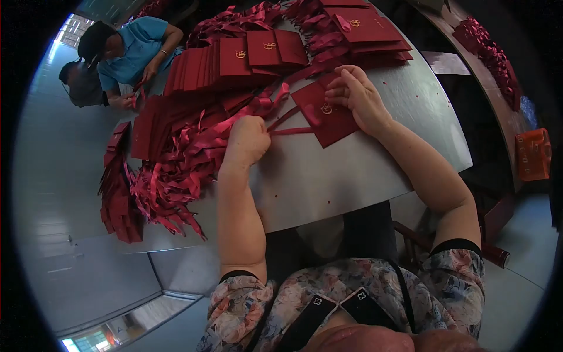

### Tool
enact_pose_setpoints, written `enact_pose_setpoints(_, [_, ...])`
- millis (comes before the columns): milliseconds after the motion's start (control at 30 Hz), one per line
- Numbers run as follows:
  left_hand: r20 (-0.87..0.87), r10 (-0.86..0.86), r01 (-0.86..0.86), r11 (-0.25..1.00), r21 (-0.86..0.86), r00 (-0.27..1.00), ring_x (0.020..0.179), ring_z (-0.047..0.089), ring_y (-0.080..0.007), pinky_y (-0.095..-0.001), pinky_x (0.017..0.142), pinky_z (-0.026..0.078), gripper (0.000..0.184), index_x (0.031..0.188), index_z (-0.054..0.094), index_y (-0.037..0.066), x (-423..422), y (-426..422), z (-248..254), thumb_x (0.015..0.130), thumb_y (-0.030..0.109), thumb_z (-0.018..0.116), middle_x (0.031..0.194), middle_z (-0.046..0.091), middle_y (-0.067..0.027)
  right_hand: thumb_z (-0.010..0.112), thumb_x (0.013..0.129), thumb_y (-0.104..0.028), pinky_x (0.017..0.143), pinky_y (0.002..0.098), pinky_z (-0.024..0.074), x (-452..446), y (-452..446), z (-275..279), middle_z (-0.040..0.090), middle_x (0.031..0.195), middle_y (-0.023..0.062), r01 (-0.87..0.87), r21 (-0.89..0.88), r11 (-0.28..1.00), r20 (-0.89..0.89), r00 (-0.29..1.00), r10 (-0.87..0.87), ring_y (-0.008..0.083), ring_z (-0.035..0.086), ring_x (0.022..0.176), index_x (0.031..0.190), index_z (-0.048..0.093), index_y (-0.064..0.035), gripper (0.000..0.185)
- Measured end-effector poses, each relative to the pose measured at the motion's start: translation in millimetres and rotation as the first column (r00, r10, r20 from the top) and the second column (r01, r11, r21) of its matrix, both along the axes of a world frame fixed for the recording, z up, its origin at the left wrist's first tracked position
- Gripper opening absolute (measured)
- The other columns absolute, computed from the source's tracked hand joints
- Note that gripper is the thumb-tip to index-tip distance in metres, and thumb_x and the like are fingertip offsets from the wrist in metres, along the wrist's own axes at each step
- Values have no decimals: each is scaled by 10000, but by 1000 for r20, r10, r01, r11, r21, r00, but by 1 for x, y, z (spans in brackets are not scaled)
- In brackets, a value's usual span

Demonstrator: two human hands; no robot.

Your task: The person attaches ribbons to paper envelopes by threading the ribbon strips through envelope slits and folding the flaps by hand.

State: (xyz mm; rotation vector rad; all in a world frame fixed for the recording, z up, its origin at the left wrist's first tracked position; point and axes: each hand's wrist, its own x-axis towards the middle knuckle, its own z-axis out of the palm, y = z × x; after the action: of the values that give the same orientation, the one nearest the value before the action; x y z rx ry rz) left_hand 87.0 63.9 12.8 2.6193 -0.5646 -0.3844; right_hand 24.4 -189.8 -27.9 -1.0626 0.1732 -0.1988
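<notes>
A dark red bag or folder [336,124] with a gold emblem lies tilted on the metal table in front of me. Two narrow red ribbons [293,131] run from its left edge to my left hand [247,139], which is closed in a fist around them. Over the bag's upper right edge is my right hand [362,101], its fingers loosely bent and apart. Whether that hand presses on the bag I cannot tell. Beside my left hand spreads a heap of loose red ribbon ends [170,182].
Stacks of red folders [199,67] with ribbons cover the table's far left, and another stack [375,32] stands at the back. A co-worker in a blue shirt [141,47] handles red pieces across the table. An orange packet [532,154] lies far right.
</notes>
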Motion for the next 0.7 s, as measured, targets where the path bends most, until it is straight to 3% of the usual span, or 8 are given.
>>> enact_pose_setpoints(67, [-39,108,-108,994,12,993,781,648,-374,-426,734,511,94,734,658,-7,6,12,4,689,47,596,776,646,-245,472,1011,-286,825,327,535,0,1,-2,539,984,86,6,-6,1000,26,1000,-6,180,589,901,1220,442,-43,322])
enact_pose_setpoints(367, [53,95,-98,994,55,994,818,640,-385,-429,781,504,100,722,668,4,7,11,-7,677,53,593,787,649,-240,502,1001,-274,860,338,535,-8,-5,8,541,1089,115,-73,87,993,59,996,68,186,588,989,1195,467,-35,310])
enact_pose_setpoints(467, [99,37,-44,997,69,994,814,637,-391,-430,772,503,108,725,668,3,13,12,-12,680,71,598,784,647,-238,597,945,-273,890,374,524,-26,-4,30,547,1188,143,-76,-227,971,129,986,107,232,590,1061,1195,513,-27,361])
enact_pose_setpoints(500, [99,50,-55,997,56,994,814,637,-391,-430,772,503,108,725,668,3,13,11,-10,680,71,598,784,647,-238,648,898,-285,950,401,485,-35,-3,45,531,1245,147,-17,-733,680,134,976,170,265,557,1132,1225,525,-36,429])
enact_pose_setpoints(533, [82,79,-76,996,-43,994,793,639,-385,-427,756,504,114,724,666,-1,10,11,-6,680,87,608,778,646,-237,699,851,-298,1010,427,446,-44,-1,52,515,1302,152,69,-984,161,106,968,229,297,523,1203,1255,537,-45,503])
enact_pose_setpoints(567, [63,109,-99,985,-142,992,772,641,-379,-423,740,506,125,724,663,-6,9,11,-4,681,103,618,773,645,-237,747,778,-316,1098,459,336,-52,-1,50,445,1414,151,79,-997,-26,71,969,236,334,413,1316,1331,517,-84,642])
enact_pose_setpoints(633, [32,105,-83,912,-403,994,697,651,-309,-394,670,505,132,705,644,-15,14,14,-8,696,117,638,709,651,-190,757,762,-326,1110,457,311,-65,-7,30,400,1458,143,39,-991,-131,4,966,260,322,373,1348,1335,517,-85,667])
enact_pose_setpoints(700, [-342,-139,-191,613,-766,929,617,609,-172,-295,585,486,79,728,641,13,8,16,11,759,86,638,696,645,-88,767,747,-337,1123,456,286,-73,-3,30,355,1502,134,18,-972,-235,-56,950,308,309,332,1379,1339,516,-86,691])
